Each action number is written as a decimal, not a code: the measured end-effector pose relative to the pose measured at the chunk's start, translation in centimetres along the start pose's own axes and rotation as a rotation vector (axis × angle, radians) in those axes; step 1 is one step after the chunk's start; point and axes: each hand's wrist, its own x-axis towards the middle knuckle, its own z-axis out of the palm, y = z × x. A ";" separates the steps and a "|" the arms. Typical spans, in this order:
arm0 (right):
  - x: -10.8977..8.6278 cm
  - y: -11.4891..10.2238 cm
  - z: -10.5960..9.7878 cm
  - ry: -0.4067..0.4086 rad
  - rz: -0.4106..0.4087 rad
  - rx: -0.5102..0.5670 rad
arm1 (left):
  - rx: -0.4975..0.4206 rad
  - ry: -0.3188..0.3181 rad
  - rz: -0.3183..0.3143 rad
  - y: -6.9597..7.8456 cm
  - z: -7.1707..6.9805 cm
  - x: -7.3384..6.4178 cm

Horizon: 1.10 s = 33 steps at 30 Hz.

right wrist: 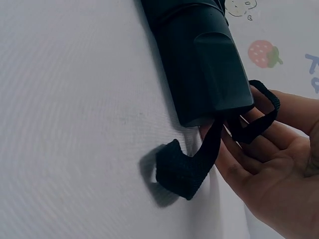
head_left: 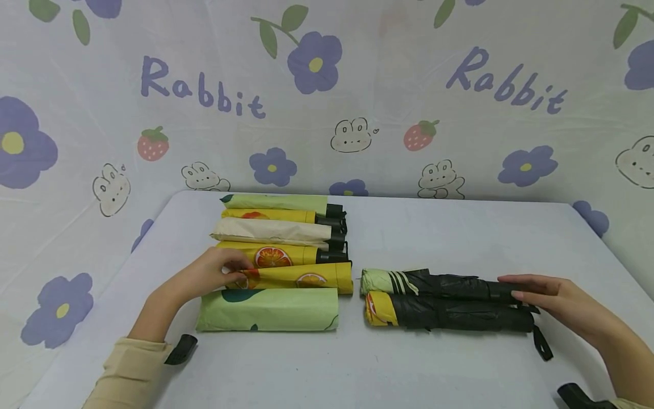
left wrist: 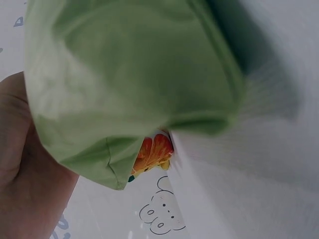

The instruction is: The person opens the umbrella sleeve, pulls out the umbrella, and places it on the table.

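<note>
On the left lies a yellow umbrella cover (head_left: pixel 324 276) with an orange-slice print, no handle showing at its end. My left hand (head_left: pixel 209 275) pinches its left end between thumb and fingers. Just in front lies a light green cover (head_left: pixel 286 309), which fills much of the left wrist view. At the right, my right hand (head_left: pixel 567 301) grips the handle end of a folded black umbrella (head_left: pixel 455 286) with a green striped tip. A second black umbrella (head_left: pixel 460 316) with a yellow tip lies alongside in front, its wrist strap (head_left: pixel 543 343) hanging off the handle end.
Behind my left hand, several covered umbrellas lie in a row: a yellow one (head_left: pixel 301 255), a cream one (head_left: pixel 276 230), another yellow one (head_left: pixel 286 216) and a green one (head_left: pixel 281 202), black handles pointing right. The white table (head_left: pixel 357 369) meets a rabbit-print cloth (head_left: pixel 378 85) at the back.
</note>
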 end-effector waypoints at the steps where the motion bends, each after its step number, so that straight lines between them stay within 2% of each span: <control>1: 0.0 0.0 0.0 -0.001 -0.001 0.002 | 0.000 0.002 0.008 0.0 0.0 0.0; 6: 0.2 0.2 0.0 -0.013 -0.012 0.039 | 0.000 0.030 0.061 -0.1 0.1 0.0; 12: 0.1 0.5 0.1 0.003 -0.019 0.022 | -0.015 0.006 0.025 0.1 0.0 -0.1; 18: -0.2 1.0 0.2 0.020 -0.028 0.049 | -0.021 0.007 0.032 0.0 0.1 0.0; 24: -0.2 1.1 0.2 0.036 -0.035 0.050 | -0.019 0.002 0.014 -0.1 0.2 0.0; 33: -0.2 2.1 0.0 -0.016 -0.047 0.160 | -0.010 0.005 0.013 -0.1 0.2 0.1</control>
